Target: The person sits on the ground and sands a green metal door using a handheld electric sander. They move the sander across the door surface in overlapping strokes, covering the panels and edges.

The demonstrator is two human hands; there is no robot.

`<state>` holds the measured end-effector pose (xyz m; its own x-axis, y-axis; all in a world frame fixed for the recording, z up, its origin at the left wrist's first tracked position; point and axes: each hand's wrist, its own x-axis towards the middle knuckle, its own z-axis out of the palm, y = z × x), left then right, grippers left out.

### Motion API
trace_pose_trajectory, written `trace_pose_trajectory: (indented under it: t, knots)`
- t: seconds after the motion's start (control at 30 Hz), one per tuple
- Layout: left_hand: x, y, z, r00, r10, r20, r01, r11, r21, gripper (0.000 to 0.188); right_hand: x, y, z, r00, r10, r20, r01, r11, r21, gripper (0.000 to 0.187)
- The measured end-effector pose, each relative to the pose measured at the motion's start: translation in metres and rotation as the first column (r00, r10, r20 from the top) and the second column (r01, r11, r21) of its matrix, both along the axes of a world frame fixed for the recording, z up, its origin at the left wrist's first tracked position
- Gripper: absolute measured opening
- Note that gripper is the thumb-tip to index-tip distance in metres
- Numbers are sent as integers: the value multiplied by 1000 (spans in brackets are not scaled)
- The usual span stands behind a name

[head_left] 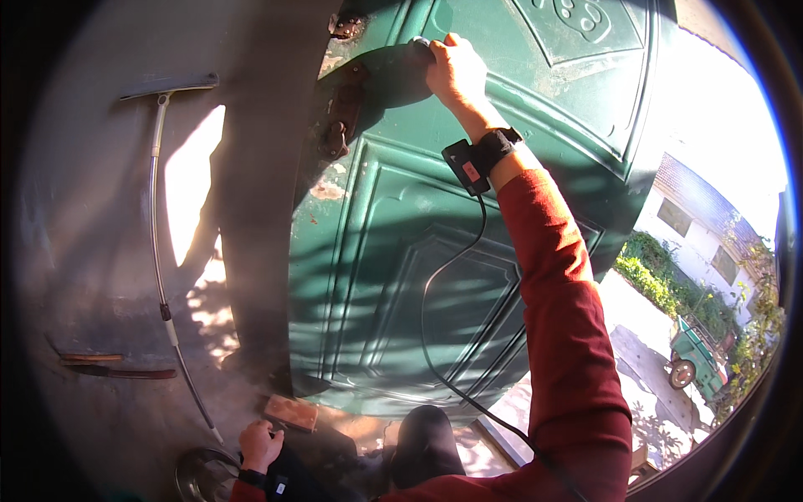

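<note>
My right hand (457, 74) is raised to the upper part of a green panelled metal door (435, 251). Its fingers are curled at the door's surface, and a small dark and pale thing shows at the fingertips, too little of it to name. Left of that hand, on the door's edge, is a rusty latch (336, 138) with flaked paint around it. Down at the lower left, my left hand (261, 445) is low with its fingers curled in; what they hold, if anything, is hidden. A reddish brick (291, 412) lies just beyond it.
A long-handled squeegee (155, 209) leans on the grey wall at left. Near its foot stands a round metal basin (186, 484). Two long thin tools (125, 373) lie further left. A cable (425, 318) hangs from my right wrist. Outside at right is a green cart (703, 360).
</note>
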<state>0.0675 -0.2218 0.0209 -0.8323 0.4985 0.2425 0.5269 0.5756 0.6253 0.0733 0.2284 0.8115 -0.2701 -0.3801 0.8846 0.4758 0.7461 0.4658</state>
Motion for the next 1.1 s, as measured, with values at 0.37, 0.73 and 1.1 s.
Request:
trace_pose_trajectory:
  t: [0.37,0.73,1.1]
  knots:
    - [-2,8,4,1000,-1,-17,0,997,-72,29,164,85,-8,998,-61,34,61,998,-13,23]
    - [-10,17,-5,998,-32,-62,27,996,-84,29,320,188,-37,914,-289,-284,178,916,-360,29]
    - [-1,41,0,1000,-28,11,30,986,-163,29,95,38,-27,996,25,-86,-27,999,-21,18]
